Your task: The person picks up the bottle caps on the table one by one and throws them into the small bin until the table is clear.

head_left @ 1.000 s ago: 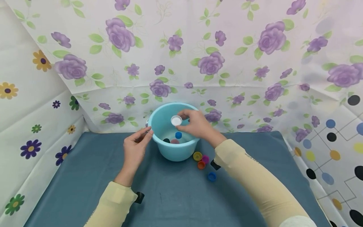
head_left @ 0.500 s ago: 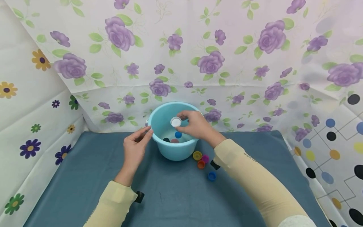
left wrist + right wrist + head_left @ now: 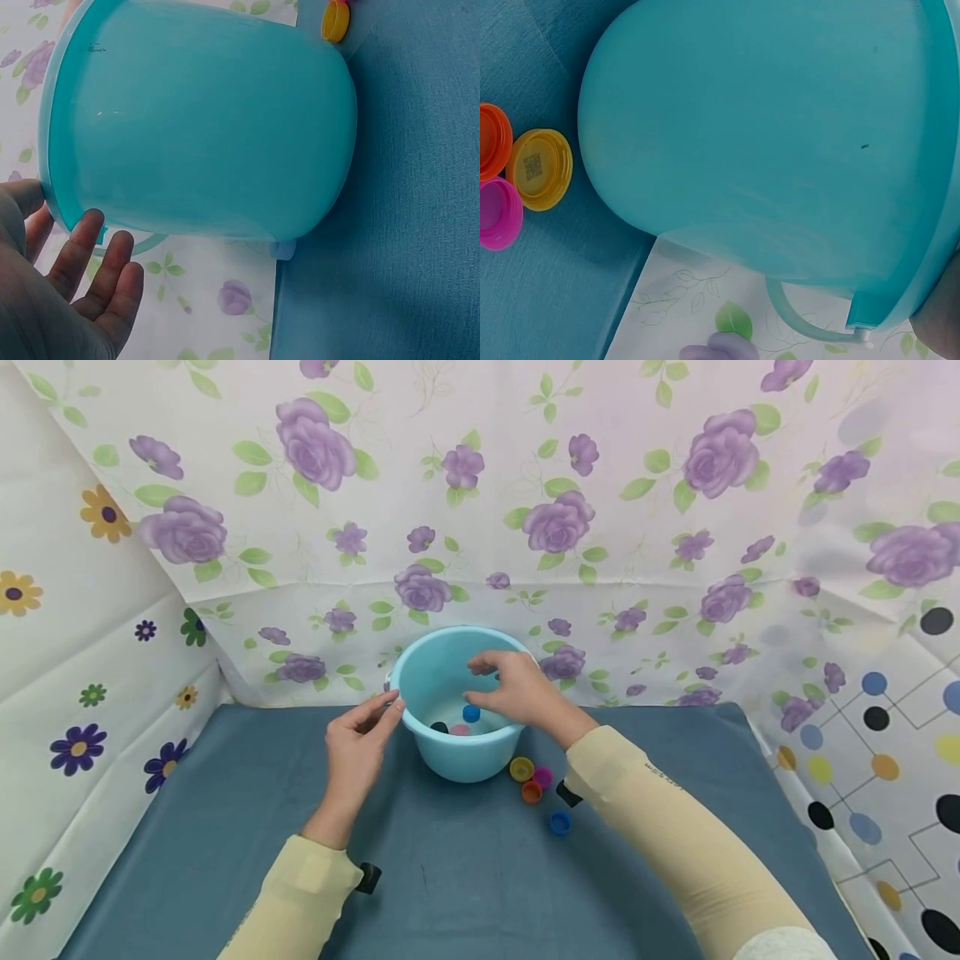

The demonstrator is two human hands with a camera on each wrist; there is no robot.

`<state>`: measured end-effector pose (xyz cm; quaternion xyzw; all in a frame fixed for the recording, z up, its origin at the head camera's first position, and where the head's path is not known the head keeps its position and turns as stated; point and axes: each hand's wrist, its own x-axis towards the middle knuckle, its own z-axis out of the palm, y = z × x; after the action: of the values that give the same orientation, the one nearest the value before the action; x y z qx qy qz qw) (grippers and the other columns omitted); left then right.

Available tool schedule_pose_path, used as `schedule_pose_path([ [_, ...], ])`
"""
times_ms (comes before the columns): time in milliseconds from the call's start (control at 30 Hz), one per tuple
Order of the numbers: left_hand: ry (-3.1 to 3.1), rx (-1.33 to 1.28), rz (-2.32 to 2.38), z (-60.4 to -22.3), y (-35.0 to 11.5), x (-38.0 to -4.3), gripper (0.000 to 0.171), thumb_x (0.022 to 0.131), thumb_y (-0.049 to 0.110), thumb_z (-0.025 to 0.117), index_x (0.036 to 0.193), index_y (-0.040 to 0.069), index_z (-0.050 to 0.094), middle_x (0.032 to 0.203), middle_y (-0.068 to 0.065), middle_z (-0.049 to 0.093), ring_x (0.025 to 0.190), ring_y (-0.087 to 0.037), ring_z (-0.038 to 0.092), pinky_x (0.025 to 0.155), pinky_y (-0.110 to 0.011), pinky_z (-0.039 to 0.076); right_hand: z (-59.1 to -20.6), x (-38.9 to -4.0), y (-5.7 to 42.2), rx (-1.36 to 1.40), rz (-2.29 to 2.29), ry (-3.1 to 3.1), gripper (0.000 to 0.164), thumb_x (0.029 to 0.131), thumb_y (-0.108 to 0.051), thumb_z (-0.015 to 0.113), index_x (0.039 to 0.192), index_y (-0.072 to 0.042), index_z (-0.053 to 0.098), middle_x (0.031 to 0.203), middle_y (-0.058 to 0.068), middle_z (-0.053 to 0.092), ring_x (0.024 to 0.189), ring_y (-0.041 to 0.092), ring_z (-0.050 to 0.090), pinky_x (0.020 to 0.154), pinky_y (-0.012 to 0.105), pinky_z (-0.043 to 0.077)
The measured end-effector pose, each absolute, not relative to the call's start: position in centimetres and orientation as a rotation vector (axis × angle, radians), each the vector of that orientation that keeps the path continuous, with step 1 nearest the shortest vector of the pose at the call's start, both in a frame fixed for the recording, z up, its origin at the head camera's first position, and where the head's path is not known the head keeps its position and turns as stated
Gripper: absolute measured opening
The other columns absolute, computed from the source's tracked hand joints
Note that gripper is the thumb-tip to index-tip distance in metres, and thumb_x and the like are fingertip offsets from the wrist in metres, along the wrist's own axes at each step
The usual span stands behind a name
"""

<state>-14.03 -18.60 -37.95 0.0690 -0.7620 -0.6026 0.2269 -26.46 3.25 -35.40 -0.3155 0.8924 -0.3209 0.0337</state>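
Note:
A light blue bucket (image 3: 468, 758) stands on the blue cloth. My left hand (image 3: 356, 747) pinches its left rim between thumb and fingertips; in the left wrist view the remaining fingers (image 3: 120, 281) spread beside the wall. Over the bucket's mouth hangs my right hand (image 3: 517, 689), thumb and fingers parted with nothing between them. Down inside the bucket lie a blue cap (image 3: 471, 713), a dark cap (image 3: 439, 727) and a pinkish cap (image 3: 460, 729). Part of the bottom is hidden behind the near wall.
Right of the bucket, a yellow cap (image 3: 521, 768), a magenta cap (image 3: 542, 777) and an orange cap (image 3: 532, 792) lie together. A blue cap (image 3: 560, 823) sits nearer. Behind rises a flowered sheet (image 3: 480, 527). The bucket's handle (image 3: 802, 322) hangs at its far side.
The white round lid pinched in my right hand has left the fingers over the bucket and is out of sight. The left hand keeps its hold on the rim.

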Motion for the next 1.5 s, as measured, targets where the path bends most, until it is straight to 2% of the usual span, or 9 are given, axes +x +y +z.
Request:
schedule_pose_path([
  [467,-2.123,0.219,-1.651,-37.8,-18.5,-13.9,0.029,0.086,0.031,0.068,0.111,0.017,0.071,0.093,-0.011,0.071,0.073,-0.01,0.061,0.063,-0.021,0.048,-35.4,-26.5,3.2,-0.957,-1.02,2.736,0.045,0.082,-0.039,0.07,0.122,-0.018,0.06,0.12,0.003,0.064,0.113,0.013,0.057,0.095,0.036,0.047],
  [700,-2.126,0.215,-1.655,-37.8,-18.4,-13.8,0.029,0.086,0.031,0.068,0.112,0.017,0.071,0.093,-0.011,0.071,0.074,-0.017,0.062,0.061,-0.021,0.047,-34.9,-26.3,4.2,-0.928,-1.091,2.759,0.043,0.082,-0.042,0.069,0.12,-0.021,0.061,0.116,-0.003,0.064,0.11,0.011,0.057,0.095,0.036,0.047],
  [767,-2.122,0.214,-1.662,-37.8,-18.4,-13.8,0.029,0.086,0.031,0.068,0.112,0.017,0.071,0.093,-0.011,0.071,0.076,-0.021,0.062,0.061,-0.021,0.047,-34.5,-26.1,4.7,-0.909,-1.114,2.779,0.042,0.083,-0.043,0.068,0.119,-0.022,0.061,0.116,-0.005,0.064,0.11,0.009,0.057,0.095,0.034,0.046],
  [1067,-2.123,0.215,-1.658,-37.8,-18.4,-13.8,0.03,0.086,0.032,0.068,0.112,0.017,0.071,0.091,-0.011,0.07,0.071,-0.015,0.058,0.058,-0.022,0.045,-32.9,-25.1,8.5,-0.892,-1.304,2.864,0.038,0.085,-0.043,0.066,0.117,-0.026,0.062,0.116,-0.007,0.064,0.108,0.012,0.059,0.092,0.034,0.049],
  [1267,-2.113,0.216,-1.67,-37.7,-18.4,-13.7,0.029,0.086,0.03,0.068,0.112,0.017,0.071,0.09,-0.014,0.07,0.071,-0.017,0.059,0.057,-0.022,0.044,-33.8,-24.5,11.4,-0.822,-1.355,2.924,0.041,0.083,-0.047,0.066,0.119,-0.028,0.061,0.118,-0.007,0.063,0.108,0.013,0.06,0.091,0.038,0.05],
  [1400,-2.11,0.216,-1.677,-37.7,-18.4,-13.7,0.029,0.086,0.03,0.068,0.112,0.017,0.07,0.09,-0.017,0.069,0.069,-0.011,0.058,0.057,-0.022,0.044,-34.7,-23.8,13.0,-0.786,-1.384,2.931,0.042,0.083,-0.047,0.066,0.119,-0.027,0.061,0.119,-0.005,0.064,0.109,0.014,0.059,0.092,0.04,0.049],
  [1500,-2.108,0.213,-1.686,-37.8,-18.4,-13.7,0.029,0.086,0.03,0.068,0.112,0.017,0.071,0.087,-0.017,0.068,0.067,-0.014,0.056,0.056,-0.023,0.043,-35.6,-23.3,14.0,-0.79,-1.395,2.933,0.04,0.083,-0.045,0.067,0.118,-0.025,0.062,0.117,-0.006,0.064,0.109,0.013,0.059,0.093,0.041,0.049],
])
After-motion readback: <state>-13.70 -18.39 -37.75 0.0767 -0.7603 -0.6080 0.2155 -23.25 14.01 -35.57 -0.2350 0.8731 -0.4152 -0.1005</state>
